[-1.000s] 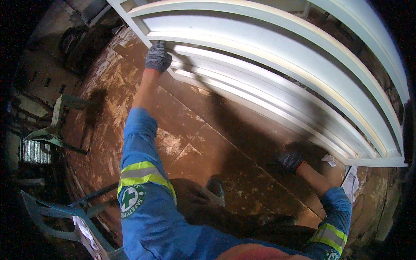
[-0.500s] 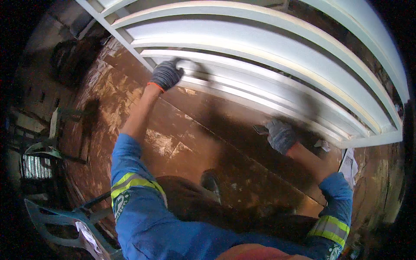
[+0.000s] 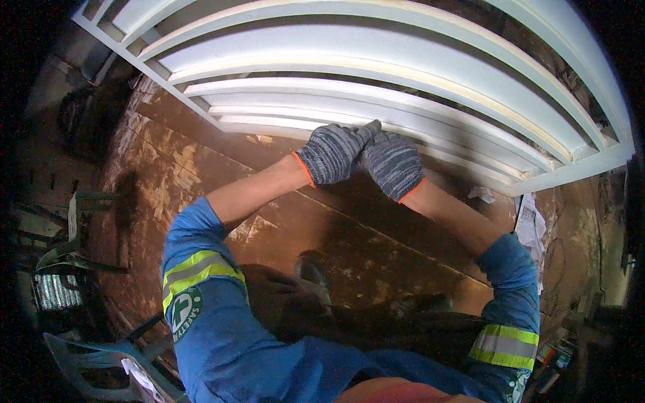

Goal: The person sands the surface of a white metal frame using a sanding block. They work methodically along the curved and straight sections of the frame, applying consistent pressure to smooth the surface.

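My left hand point(image 3: 332, 153) and my right hand point(image 3: 393, 163), both in grey knitted gloves with orange cuffs, meet in front of the white slatted frame point(image 3: 289, 86). The fingers of both are closed together, and the left fingertips lie against the right ones. Whatever is pinched between them is hidden by the gloves. Just beyond my fingertips run the frame's lowest white rails, apparently a little apart from them. Pale boards span the gaps between the frame's slats.
The brown, scuffed floor point(image 3: 222, 181) lies below. Crumpled white paper point(image 3: 531, 228) rests by the frame's right corner. A dark plastic chair point(image 3: 94, 366) with a white cloth point(image 3: 138, 376) stands at lower left, another chair point(image 3: 74, 248) above it.
My left hand has moved right, away from the frame's left part. My right hand, which held a small dark flat piece, has come up and left to meet it.
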Tool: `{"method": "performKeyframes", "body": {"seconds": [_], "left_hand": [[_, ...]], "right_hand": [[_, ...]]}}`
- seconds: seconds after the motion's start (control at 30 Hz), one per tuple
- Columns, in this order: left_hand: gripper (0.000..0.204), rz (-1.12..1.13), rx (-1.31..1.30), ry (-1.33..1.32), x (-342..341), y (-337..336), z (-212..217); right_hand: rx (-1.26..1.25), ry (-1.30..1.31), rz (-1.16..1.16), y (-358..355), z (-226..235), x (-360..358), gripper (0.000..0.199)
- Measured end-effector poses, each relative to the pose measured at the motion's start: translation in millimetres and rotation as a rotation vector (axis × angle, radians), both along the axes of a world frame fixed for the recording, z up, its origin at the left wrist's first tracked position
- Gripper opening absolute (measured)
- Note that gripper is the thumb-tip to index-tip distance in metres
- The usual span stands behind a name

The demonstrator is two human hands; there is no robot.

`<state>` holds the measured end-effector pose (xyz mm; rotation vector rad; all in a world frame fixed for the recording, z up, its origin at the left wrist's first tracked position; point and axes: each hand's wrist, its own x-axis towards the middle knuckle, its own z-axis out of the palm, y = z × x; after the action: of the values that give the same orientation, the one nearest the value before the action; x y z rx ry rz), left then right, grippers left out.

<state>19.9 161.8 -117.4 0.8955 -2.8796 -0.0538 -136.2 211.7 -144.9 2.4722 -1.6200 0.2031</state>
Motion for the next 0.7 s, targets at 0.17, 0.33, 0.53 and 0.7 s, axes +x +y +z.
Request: {"method": "performKeyframes", "body": {"seconds": [0.17,0.33,0.53,0.7], "left_hand": [[0.075,-0.063,-0.262,0.154,20,-9,2],[0.065,-0.105,-0.387,0.263,53,-33,4],[0.041,-0.167,-0.258,0.334,60,-31,-6],[0.043,-0.111,-0.402,0.384,46,-26,-7]], "right_hand": [[-0.182,-0.128,-0.047,0,11,6,0.024],[-0.138,-0.494,-0.099,-19,19,-5,0.034],[-0.023,-0.182,0.036,-25,-5,-7,0.026],[-0.248,-0.126,0.092,-35,-3,-9,0.022]]}}
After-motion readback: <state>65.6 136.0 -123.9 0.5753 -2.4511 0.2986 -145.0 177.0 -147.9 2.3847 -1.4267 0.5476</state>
